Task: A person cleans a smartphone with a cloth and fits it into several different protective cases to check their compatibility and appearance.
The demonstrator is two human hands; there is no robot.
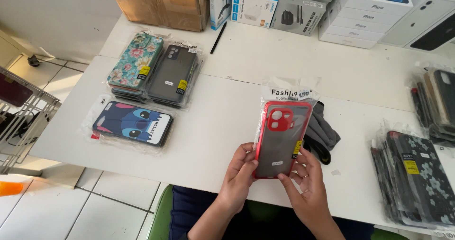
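Note:
Both my hands hold a red-edged dark phone case sealed in a clear plastic bag above the white table. My left hand grips its lower left edge, thumb on the front. On the lower right edge sits my right hand, fingers spread along the bag. The case is upright, its camera cutout at the top.
At the left lie a floral case stack, a dark grey case stack and a blue cartoon case. Dark grey cloth lies behind the held case. Bagged dark cases fill the right edge. Boxes and a pen line the back.

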